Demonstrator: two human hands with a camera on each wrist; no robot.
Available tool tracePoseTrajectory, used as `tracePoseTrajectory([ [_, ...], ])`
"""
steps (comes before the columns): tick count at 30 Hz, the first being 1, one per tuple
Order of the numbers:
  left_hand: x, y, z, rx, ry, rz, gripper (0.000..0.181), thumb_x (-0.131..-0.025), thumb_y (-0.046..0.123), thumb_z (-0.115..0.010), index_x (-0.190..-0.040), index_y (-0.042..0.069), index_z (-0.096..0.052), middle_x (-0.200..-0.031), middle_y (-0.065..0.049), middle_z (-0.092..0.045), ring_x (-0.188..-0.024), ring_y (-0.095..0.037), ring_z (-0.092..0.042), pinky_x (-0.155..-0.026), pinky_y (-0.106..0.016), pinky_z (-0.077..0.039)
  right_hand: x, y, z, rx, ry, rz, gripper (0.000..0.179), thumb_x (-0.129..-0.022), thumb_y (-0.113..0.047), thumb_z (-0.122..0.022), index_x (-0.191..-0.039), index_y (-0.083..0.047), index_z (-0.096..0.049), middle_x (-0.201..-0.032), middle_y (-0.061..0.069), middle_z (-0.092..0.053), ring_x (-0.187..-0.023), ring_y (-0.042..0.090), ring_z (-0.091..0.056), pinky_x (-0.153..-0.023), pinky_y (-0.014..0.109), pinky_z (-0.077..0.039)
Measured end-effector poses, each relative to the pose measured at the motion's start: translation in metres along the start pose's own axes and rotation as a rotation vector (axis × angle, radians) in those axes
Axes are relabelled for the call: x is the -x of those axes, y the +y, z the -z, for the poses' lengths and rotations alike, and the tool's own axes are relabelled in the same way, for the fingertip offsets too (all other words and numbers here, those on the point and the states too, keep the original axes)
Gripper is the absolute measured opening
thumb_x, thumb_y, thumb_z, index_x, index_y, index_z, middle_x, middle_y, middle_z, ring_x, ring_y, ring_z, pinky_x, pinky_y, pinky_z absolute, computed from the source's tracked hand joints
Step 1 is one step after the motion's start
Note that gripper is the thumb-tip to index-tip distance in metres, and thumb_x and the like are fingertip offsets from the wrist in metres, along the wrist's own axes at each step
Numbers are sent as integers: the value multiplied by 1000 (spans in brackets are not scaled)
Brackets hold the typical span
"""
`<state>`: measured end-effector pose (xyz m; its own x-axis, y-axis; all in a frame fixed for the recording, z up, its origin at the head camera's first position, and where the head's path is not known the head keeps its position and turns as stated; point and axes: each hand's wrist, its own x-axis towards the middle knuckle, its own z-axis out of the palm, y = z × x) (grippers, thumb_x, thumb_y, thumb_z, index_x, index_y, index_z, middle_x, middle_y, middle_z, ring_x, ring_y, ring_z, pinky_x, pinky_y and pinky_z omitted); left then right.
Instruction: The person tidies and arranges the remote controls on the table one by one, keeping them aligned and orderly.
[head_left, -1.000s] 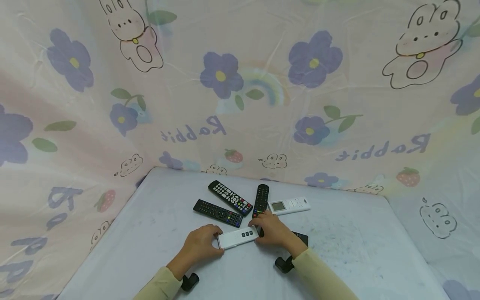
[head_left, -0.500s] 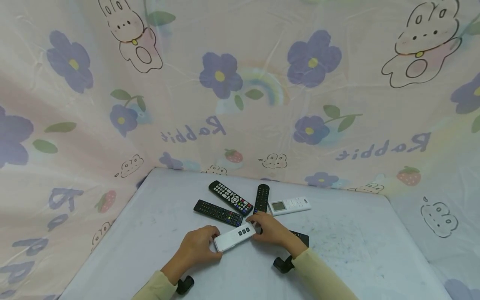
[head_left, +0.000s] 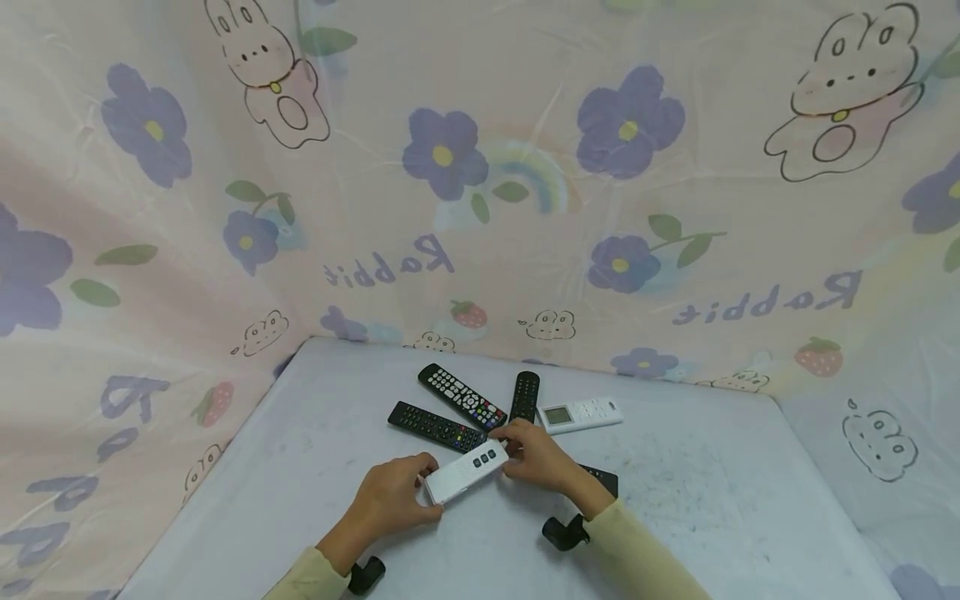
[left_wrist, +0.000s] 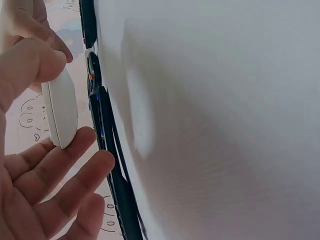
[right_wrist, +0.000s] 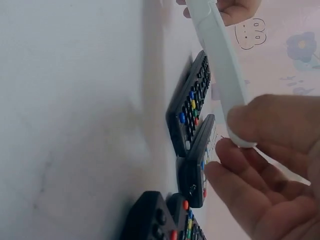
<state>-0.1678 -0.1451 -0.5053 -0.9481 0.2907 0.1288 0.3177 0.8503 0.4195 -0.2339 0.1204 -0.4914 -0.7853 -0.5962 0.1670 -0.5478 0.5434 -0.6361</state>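
A white remote control [head_left: 467,472] with a few dark buttons at its right end is held between both hands, lifted off the table. My left hand [head_left: 390,497] pinches its left end between thumb and fingers; the left wrist view shows the remote [left_wrist: 62,110] edge-on, with the other fingers spread. The right hand [head_left: 542,458] pinches the other end, thumb on one side and fingertips on the other, as the right wrist view shows along the remote's side [right_wrist: 225,70]. Just behind lie two black remotes, one [head_left: 435,426] nearer and one [head_left: 461,397] farther.
Another black remote [head_left: 524,397] lies behind the right hand, beside a white remote with a small screen [head_left: 581,414]. A further black remote [head_left: 600,478] is partly hidden under the right forearm. The white-covered table [head_left: 300,433] meets a patterned curtain [head_left: 525,250].
The held white remote has shifted slightly left and tilted, its right end rising toward the back. Both hands moved with it and kept their hold. The other remotes stayed put.
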Motion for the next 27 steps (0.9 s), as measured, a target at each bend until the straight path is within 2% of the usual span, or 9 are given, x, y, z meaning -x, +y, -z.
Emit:
tracePoseTrajectory([
  [8,7,-3,-1,48,-9,-13,59,-67,44,-84,-120,27,-64,-90,10,-69,-72,-1,-55,-54,-18,-38,-2,-2,-4,-74,45,-60,41,-77,-1,-73,-117,-2,-64,-103,7,-67,-90,17,-66,-76,20,-55],
  [17,13,-11,3,105,6,36,48,-68,31,-85,-113,28,-69,-81,15,-67,-72,0,-58,-58,-20,-41,-13,-10,-17,-70,124,-19,28,-76,4,-71,-104,0,-70,-90,8,-72,-77,13,-68,-68,18,-55],
  [21,14,-14,2,110,4,46,45,-69,29,-84,-112,26,-69,-78,14,-67,-71,0,-58,-58,-21,-42,-18,-14,-23,-61,137,-32,26,-77,3,-70,-103,-3,-69,-92,8,-72,-78,12,-67,-68,17,-54],
  [27,21,-19,6,91,4,44,50,-71,32,-83,-117,26,-67,-79,15,-66,-69,3,-54,-58,-19,-41,-23,-21,-30,-104,160,-45,25,-79,2,-70,-102,-4,-68,-96,9,-71,-82,14,-68,-71,18,-54],
])
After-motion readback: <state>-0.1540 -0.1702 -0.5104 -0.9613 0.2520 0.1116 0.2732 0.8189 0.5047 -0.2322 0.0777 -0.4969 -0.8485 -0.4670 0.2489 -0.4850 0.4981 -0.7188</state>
